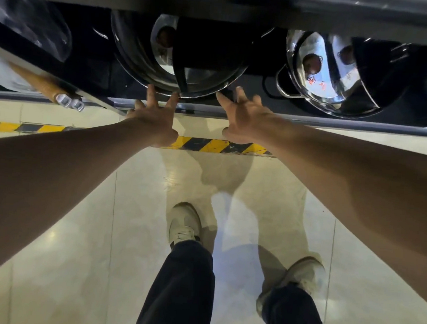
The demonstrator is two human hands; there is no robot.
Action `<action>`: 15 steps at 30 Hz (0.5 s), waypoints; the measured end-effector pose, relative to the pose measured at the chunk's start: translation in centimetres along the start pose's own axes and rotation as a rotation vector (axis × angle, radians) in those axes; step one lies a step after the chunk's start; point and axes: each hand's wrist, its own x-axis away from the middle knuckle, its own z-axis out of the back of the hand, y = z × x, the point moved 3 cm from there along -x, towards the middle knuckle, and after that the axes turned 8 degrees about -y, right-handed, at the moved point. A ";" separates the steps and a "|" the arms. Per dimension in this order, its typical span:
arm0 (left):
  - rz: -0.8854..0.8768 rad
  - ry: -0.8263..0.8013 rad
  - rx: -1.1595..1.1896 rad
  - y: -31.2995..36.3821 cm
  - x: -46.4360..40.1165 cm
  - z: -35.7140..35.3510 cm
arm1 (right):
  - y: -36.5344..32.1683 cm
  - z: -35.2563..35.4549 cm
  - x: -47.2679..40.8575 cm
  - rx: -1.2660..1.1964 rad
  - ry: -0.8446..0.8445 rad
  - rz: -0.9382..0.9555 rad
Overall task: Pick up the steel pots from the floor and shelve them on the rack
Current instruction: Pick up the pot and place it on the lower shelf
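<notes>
Rack (312, 122): dark shelf above the pale tiled floor (125, 231).
Pot (179, 57): big steel one, on the shelf near its front edge.
Second pot (342, 74): further right, same shelf.
Left hand (154, 121): fingers spread, tips seemingly touching the big pot's rim.
Right hand (243, 120): fingers splayed, grasping nothing.
</notes>
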 end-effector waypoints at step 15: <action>-0.155 -0.076 0.064 23.5 3.5 -0.8 | 27.0 -6.0 12.0 -0.257 -0.033 -0.334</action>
